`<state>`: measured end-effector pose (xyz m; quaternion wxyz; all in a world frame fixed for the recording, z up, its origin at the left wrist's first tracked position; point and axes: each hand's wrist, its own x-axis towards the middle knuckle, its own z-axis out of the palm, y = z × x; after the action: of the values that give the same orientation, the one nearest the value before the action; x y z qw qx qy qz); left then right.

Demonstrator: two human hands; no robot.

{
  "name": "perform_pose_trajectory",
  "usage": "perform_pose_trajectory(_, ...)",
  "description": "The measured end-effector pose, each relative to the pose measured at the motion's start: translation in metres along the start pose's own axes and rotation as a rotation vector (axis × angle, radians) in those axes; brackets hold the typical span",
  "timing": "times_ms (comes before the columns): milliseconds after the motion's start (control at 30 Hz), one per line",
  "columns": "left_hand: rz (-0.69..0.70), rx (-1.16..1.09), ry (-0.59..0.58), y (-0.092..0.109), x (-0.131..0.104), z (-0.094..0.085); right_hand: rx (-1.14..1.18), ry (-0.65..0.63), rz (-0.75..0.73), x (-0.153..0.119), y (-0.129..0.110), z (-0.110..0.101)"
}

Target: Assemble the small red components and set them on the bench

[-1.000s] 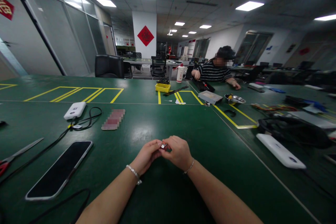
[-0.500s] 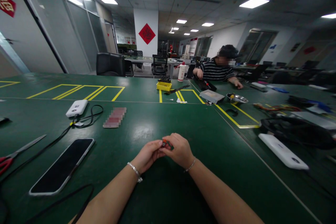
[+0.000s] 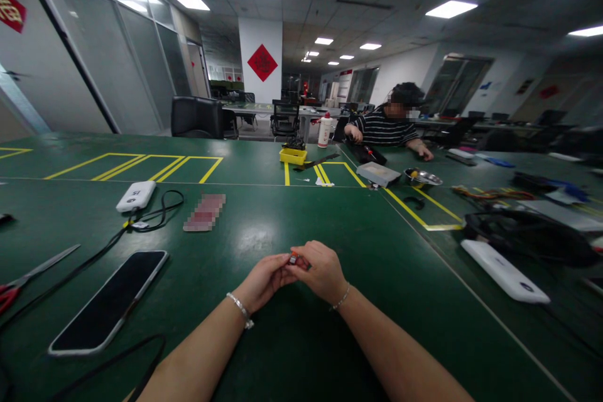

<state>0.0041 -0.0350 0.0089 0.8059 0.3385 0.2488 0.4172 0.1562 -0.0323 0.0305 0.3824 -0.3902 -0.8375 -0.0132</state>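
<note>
Over the middle of the green table (image 3: 226,289), my left hand (image 3: 264,279) and my right hand (image 3: 324,270) meet at the fingertips. Pinched between them is a small orange and grey piece (image 3: 293,259); its exact kind is too small to make out. The fingers of both hands are closed round it and hide most of it. A silvery bracelet circles each wrist.
To the left lie a phone (image 3: 110,301), scissors (image 3: 38,273) and a white power bank (image 3: 136,196) with a black cable. Another white power bank (image 3: 504,270) lies right. Farther off are a yellow tray (image 3: 293,156), a metal bowl (image 3: 424,178) and a seated person (image 3: 389,129).
The small piece has turned in my fingers: a green part seen at its right is now hidden, and a grey face shows. My hands stay together in nearly the same place.
</note>
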Motion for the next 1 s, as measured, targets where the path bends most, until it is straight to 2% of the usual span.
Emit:
perform_pose_trajectory(133,0.002,0.011,0.014,-0.001,0.001,0.0,0.001,-0.036,0.007,0.001,-0.001,0.0)
perform_pose_trajectory(300,0.027,0.055,0.077,-0.002,0.002,0.003,-0.122,-0.068,0.059,0.0,-0.003,0.002)
perform_pose_trajectory(500,0.02,0.077,0.12,-0.001,0.001,0.007,-0.163,-0.105,0.037,0.001,-0.005,0.001)
perform_pose_trajectory(767,0.072,0.244,0.224,-0.003,0.004,0.011,-0.286,-0.129,0.086,0.001,-0.009,0.002)
perform_pose_trajectory(1000,0.043,0.076,0.101,0.001,0.001,0.005,-0.106,-0.067,0.078,0.001,-0.007,-0.001)
